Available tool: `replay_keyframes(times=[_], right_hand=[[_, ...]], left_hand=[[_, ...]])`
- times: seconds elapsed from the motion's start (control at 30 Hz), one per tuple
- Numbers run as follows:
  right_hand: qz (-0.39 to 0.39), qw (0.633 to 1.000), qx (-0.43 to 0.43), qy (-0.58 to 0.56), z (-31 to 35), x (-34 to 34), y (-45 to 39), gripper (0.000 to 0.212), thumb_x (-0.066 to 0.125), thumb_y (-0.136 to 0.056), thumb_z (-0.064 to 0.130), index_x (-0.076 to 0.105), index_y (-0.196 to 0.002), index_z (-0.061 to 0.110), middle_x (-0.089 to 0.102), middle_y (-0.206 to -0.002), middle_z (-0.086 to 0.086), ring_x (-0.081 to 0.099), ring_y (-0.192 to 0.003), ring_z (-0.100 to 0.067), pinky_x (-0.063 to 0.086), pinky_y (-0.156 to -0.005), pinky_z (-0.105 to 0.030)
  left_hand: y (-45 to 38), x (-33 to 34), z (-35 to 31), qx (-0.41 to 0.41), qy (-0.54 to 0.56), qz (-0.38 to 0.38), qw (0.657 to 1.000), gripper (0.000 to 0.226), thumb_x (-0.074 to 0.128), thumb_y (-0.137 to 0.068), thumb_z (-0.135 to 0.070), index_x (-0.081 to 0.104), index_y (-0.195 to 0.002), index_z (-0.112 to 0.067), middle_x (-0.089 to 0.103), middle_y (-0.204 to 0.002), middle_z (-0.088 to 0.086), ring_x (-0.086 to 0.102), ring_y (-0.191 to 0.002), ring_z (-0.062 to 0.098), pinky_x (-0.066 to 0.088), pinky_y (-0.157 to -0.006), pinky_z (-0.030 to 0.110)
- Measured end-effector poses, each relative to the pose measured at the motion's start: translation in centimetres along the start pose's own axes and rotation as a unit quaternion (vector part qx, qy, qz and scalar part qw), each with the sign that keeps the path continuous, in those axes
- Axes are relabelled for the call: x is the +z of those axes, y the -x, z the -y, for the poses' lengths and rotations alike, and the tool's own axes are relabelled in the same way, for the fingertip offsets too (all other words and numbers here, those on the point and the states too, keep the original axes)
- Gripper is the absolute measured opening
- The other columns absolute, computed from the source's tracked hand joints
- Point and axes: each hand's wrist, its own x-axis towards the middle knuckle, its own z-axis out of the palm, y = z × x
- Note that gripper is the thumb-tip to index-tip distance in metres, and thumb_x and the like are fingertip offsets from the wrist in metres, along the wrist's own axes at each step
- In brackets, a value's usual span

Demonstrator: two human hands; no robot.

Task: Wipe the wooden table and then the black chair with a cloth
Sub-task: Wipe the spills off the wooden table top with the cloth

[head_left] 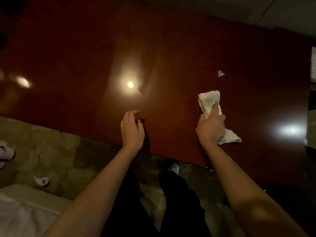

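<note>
Cloth (210,102) lies on the worktop (171,53), long axis running 11 to 5 o'clock, bunched under the right hand (211,128), whose grip curls round it, forefinger pressing. Unwiped worktop lies toward 12. Left hand (132,128), at 9 o'clock, hovers loosely curled, seemingly empty.
</note>
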Motion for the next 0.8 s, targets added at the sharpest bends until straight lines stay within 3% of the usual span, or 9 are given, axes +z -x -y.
replay_keyframes(times=[0.23,0.4,0.53,0.63,0.7,0.8], right_hand=[[-0.052,0.998,0.009,0.017,6.7,4.0,4.1,0.060,0.047,-0.093,0.034,0.022,-0.146,0.027,0.047,-0.122,-0.020,0.056,-0.100,-0.039,0.044,-0.076,-0.044],[-0.039,0.998,-0.035,0.033,14.2,8.5,9.7,0.061,0.048,-0.092,0.036,0.021,-0.147,0.029,0.047,-0.119,-0.017,0.057,-0.093,-0.034,0.033,-0.067,-0.034],[-0.011,0.994,-0.096,0.049,19.9,12.3,16.1,0.064,0.050,-0.091,0.037,0.020,-0.147,0.031,0.046,-0.118,-0.015,0.057,-0.091,-0.030,0.038,-0.064,-0.034],[0.040,0.988,-0.132,0.063,24.2,14.7,21.2,0.065,0.050,-0.092,0.036,0.016,-0.147,0.032,0.043,-0.124,-0.014,0.055,-0.097,-0.029,0.043,-0.070,-0.036],[0.106,0.970,-0.204,0.076,27.6,16.5,25.6,0.065,0.046,-0.094,0.035,0.011,-0.148,0.032,0.039,-0.130,-0.014,0.053,-0.102,-0.030,0.045,-0.076,-0.039],[0.225,0.914,-0.332,0.062,32.9,19.4,32.7,0.061,0.041,-0.096,0.034,0.010,-0.148,0.031,0.040,-0.131,-0.014,0.048,-0.110,-0.031,0.043,-0.080,-0.040]], left_hand=[[-3.5,-6.5,8.1,0.005,-0.011,-0.008,1.000,0.027,0.045,-0.091,-0.002,0.054,-0.115,-0.012,0.053,-0.112,0.003,0.047,-0.102,0.018,0.035,-0.093,0.033],[-6.1,-11.9,15.0,0.024,-0.011,-0.062,0.998,0.025,0.046,-0.091,-0.002,0.054,-0.114,-0.007,0.055,-0.112,0.008,0.050,-0.103,0.022,0.021,-0.088,0.017],[-8.0,-15.4,20.5,0.033,-0.008,-0.110,0.993,0.026,0.043,-0.088,-0.002,0.055,-0.112,-0.003,0.055,-0.114,0.013,0.048,-0.108,0.026,0.027,-0.093,0.027],[-8.6,-17.5,23.8,0.020,-0.003,-0.129,0.991,0.037,0.040,-0.081,0.011,0.056,-0.113,-0.001,0.055,-0.116,0.015,0.047,-0.109,0.028,0.037,-0.095,0.036],[-8.5,-18.9,25.5,0.015,0.013,-0.132,0.991,0.041,0.041,-0.077,0.014,0.055,-0.113,0.000,0.053,-0.116,0.016,0.047,-0.110,0.029,0.039,-0.096,0.039],[-8.6,-21.5,27.8,-0.064,0.060,-0.162,0.983,0.029,0.049,-0.087,-0.001,0.053,-0.116,-0.002,0.052,-0.117,0.013,0.049,-0.107,0.022,0.041,-0.092,0.028]])
